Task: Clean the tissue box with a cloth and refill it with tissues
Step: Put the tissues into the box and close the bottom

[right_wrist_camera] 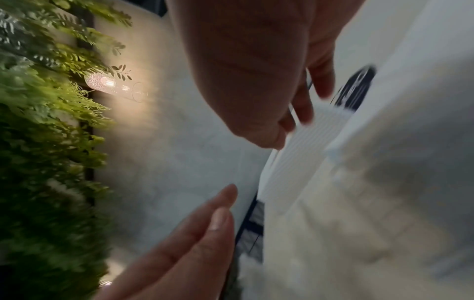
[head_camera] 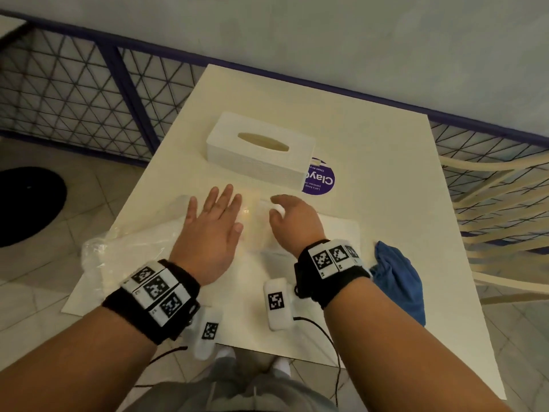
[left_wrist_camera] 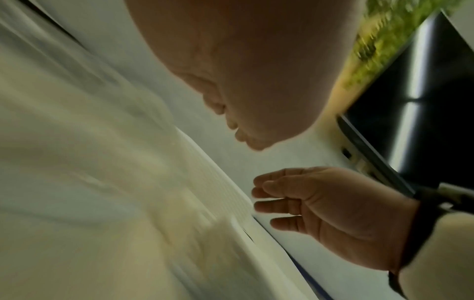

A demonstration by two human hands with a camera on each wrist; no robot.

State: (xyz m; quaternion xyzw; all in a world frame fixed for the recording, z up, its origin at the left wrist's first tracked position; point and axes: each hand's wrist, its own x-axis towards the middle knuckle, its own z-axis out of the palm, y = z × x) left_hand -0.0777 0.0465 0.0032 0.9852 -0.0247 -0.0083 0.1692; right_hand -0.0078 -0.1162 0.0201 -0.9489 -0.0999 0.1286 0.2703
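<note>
A white ribbed tissue box with an oval slot on top stands in the middle of the white table; its ribbed side also shows in the wrist views. Just in front of it lies a clear plastic pack of white tissues, its open end between my hands. My left hand is flat over the pack with straight fingers. My right hand hovers beside it with loosely curled fingers and holds nothing. A crumpled blue cloth lies at the table's right front edge.
A flat white panel lies under my right wrist. A round purple sticker sits right of the box. A cream chair stands at the right. A mesh railing runs behind the table, and a black round object lies on the floor at the left.
</note>
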